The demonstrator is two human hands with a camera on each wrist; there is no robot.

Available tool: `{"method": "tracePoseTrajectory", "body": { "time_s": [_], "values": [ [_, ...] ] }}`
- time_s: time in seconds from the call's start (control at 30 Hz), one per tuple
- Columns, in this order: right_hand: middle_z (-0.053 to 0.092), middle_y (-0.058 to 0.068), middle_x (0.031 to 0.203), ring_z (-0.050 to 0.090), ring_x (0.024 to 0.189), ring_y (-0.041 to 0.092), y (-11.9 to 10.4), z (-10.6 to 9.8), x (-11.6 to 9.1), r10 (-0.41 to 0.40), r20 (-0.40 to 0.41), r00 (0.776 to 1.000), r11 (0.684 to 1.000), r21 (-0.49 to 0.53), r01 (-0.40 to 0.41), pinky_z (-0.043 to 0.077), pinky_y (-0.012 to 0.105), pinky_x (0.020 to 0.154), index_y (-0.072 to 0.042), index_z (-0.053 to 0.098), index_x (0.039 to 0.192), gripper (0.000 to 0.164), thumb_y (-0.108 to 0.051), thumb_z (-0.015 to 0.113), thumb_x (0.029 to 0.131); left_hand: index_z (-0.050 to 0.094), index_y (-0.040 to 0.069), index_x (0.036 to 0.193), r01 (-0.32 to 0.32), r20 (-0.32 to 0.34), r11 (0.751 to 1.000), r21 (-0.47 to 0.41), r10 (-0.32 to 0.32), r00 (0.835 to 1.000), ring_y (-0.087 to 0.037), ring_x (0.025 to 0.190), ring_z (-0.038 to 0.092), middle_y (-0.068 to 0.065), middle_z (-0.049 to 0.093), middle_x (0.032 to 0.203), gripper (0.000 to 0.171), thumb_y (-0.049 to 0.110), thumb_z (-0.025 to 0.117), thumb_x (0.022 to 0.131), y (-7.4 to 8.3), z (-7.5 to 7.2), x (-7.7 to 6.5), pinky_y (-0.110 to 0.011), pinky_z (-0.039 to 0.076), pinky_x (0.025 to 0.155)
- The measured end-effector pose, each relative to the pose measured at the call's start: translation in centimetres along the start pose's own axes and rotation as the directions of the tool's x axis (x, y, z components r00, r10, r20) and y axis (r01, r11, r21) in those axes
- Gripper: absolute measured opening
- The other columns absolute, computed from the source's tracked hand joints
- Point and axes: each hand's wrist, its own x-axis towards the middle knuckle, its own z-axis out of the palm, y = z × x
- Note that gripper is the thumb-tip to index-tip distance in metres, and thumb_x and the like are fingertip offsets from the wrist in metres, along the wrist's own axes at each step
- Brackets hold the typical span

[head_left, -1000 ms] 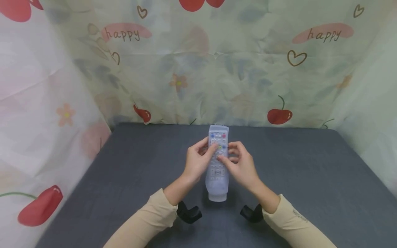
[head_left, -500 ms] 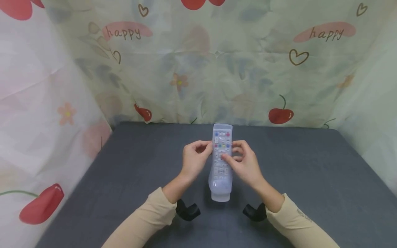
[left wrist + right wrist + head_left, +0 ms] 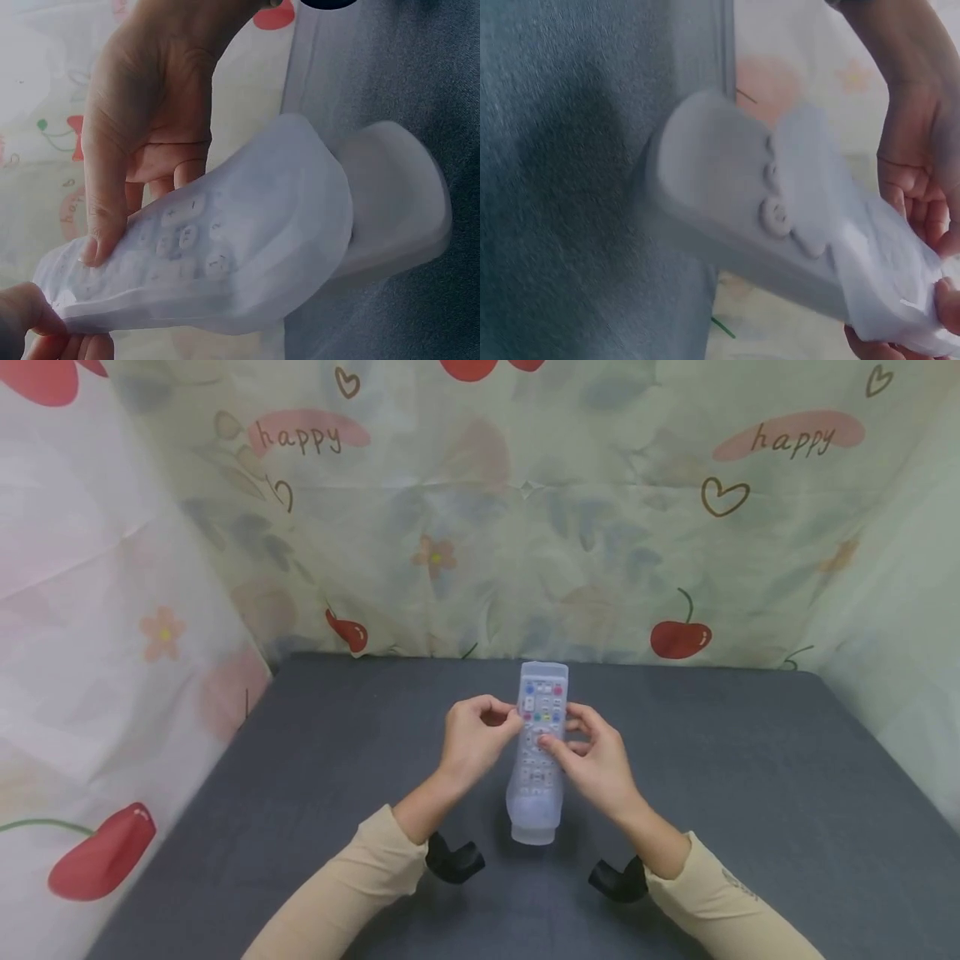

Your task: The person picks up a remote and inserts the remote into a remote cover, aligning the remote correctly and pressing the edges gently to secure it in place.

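Over the table, a cloudy cover veils the remote, bare at six o'clock. The left hand pinches the cover's edge at ten; the right hand grips at two, partly hidden behind.

Surface dark grey, cloth-textured. Behind its far edge, a pale back sheet printed with cherries, flowers, outlined hearts and "happy" twice. Left sheet creased, brighter than the back; right sheet whitish. Light soft.
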Motion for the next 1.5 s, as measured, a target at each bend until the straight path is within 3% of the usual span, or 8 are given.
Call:
{"method": "tracePoseTrajectory", "body": {
  "time_s": [0.4,0.53,0.7,0.87,1.1,1.23,1.5],
  "values": [
    [0.061,0.023,0.098,0.070,0.082,0.032,0.06,0.16,-0.08,0.031,-0.011,0.999,0.998,0.061,-0.031,0.057,0.030,0.068,0.001,0.048,0.122,0.041,-0.003,0.066,0.085,0.069,0.001,0.072,-0.041,0.087,0.994,0.097,0.032,0.996,-0.012,0.061,0.057,-0.013,0.069,0.075,0.007,0.006,0.066,0.077,0.24,-0.53,0.21,-0.020,0.045,0.053],
    [0.060,0.023,0.099,0.071,0.082,0.031,-0.20,0.18,0.04,0.055,-0.011,0.998,0.996,0.077,-0.054,0.057,0.029,0.069,0.000,0.047,0.122,0.042,-0.004,0.066,0.085,0.068,0.001,0.074,-0.030,0.128,0.993,0.117,0.014,0.992,-0.013,0.063,0.056,-0.013,0.068,0.076,0.007,0.006,0.066,0.078,0.59,-0.82,0.42,-0.020,0.044,0.054],
    [0.058,0.024,0.099,0.071,0.080,0.031,-0.37,0.12,0.33,0.055,-0.007,0.998,0.995,0.086,-0.054,0.056,0.025,0.067,0.001,0.048,0.121,0.041,-0.004,0.066,0.085,0.067,0.003,0.078,-0.005,0.127,0.992,0.124,-0.011,0.992,-0.017,0.071,0.059,-0.011,0.069,0.082,0.007,0.009,0.064,0.080,0.86,-0.86,0.39,-0.023,0.048,0.061],
    [0.057,0.024,0.099,0.071,0.079,0.031,-0.46,-0.06,0.39,0.072,0.016,0.997,0.993,0.092,-0.073,0.055,0.023,0.063,0.002,0.046,0.122,0.041,-0.006,0.065,0.086,0.066,0.003,0.082,-0.015,0.133,0.995,0.096,0.002,0.991,-0.020,0.079,0.063,-0.011,0.070,0.084,0.010,0.011,0.060,0.084,0.75,-0.80,0.24,-0.030,0.052,0.072],
    [0.057,0.025,0.101,0.071,0.075,0.025,-0.43,-0.43,0.41,0.081,0.055,0.995,0.992,0.095,-0.086,0.056,0.026,0.063,0.002,0.045,0.124,0.042,-0.007,0.063,0.087,0.063,0.002,0.100,0.035,0.164,0.999,-0.005,-0.033,0.986,-0.018,0.077,0.065,-0.014,0.070,0.088,0.026,0.025,0.065,0.088,0.27,-0.56,0.19,-0.026,0.052,0.065],
    [0.058,0.026,0.102,0.071,0.075,0.025,-0.52,-0.61,0.40,0.076,0.091,0.993,0.993,0.087,-0.084,0.055,0.025,0.063,0.001,0.046,0.125,0.042,-0.008,0.064,0.088,0.063,0.003,0.113,0.026,0.193,1.000,-0.006,-0.024,0.981,-0.019,0.079,0.066,-0.013,0.070,0.089,0.038,0.028,0.068,0.085,0.18,-0.40,0.25,-0.025,0.053,0.067],
    [0.059,0.021,0.103,0.069,0.075,0.022,-0.51,-0.78,0.48,0.074,0.167,0.983,0.997,0.006,-0.076,0.054,0.027,0.068,-0.001,0.049,0.119,0.038,-0.013,0.066,0.087,0.064,0.000,0.107,0.014,0.219,0.994,-0.109,0.010,0.976,-0.021,0.079,0.066,-0.018,0.067,0.092,0.026,0.019,0.064,0.088,-0.09,-0.14,0.01,-0.025,0.052,0.068]
  ]
}}
